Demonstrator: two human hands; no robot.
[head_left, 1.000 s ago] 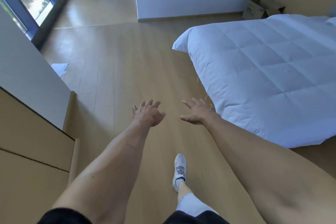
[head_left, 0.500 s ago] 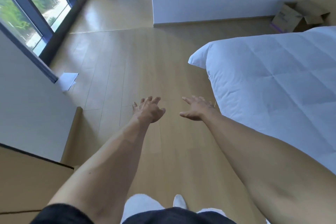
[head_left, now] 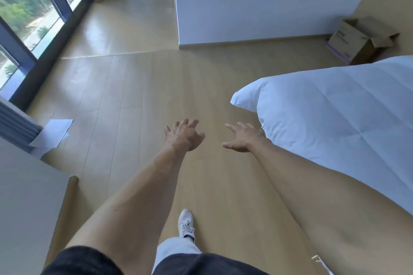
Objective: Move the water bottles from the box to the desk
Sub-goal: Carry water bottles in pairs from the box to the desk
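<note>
An open brown cardboard box [head_left: 355,39] sits on the floor in the far right corner, beyond the bed; its inside is hidden and no water bottles show. My left hand [head_left: 184,136] and my right hand [head_left: 243,138] are stretched out in front of me above the wooden floor, fingers spread, holding nothing. Both are far from the box. No desk top is clearly in view.
A bed with a white quilt [head_left: 339,123] fills the right side. A white partition wall [head_left: 245,2] stands ahead, with a large window [head_left: 29,13] at the left. Loose white papers [head_left: 52,133] lie on the floor by a pale cabinet [head_left: 24,196]. My foot in a white shoe [head_left: 186,223] is below.
The view has moved forward across the floor and the box in the corner looks nearer. The bed has slid to the right. Both hands stay outstretched and empty.
</note>
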